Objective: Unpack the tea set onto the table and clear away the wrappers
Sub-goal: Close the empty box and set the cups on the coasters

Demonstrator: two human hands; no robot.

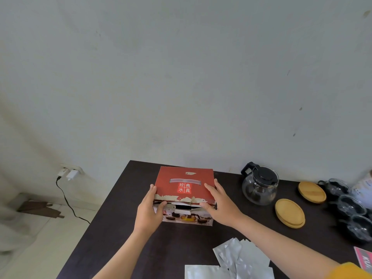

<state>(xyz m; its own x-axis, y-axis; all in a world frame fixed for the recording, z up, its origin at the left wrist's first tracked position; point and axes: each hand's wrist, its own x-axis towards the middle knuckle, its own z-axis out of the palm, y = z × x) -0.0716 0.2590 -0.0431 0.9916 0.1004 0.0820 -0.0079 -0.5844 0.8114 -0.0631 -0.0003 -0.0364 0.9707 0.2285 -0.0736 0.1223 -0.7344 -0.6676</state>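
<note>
A red tea-set box [185, 182] with white characters on its lid stands on the dark table [120, 218], its front showing a photo of a teapot and cups. My left hand [150, 210] grips its left front corner, thumb at the lid's edge. My right hand [218, 202] grips the right front corner, fingers over the lid. A glass teapot [259, 187] with a black lid stands to the right. Two stacks of round wooden coasters [289, 213] [311, 191] and several glass cups [351, 206] lie further right. Several silver-white wrappers [239, 258] lie near the front edge.
A white container [364, 190] stands at the far right edge, and a pink printed card [364, 258] lies at the front right. The wall runs right behind the table. Left of the table, a socket with chargers [69, 174] and a black cable hang over the floor.
</note>
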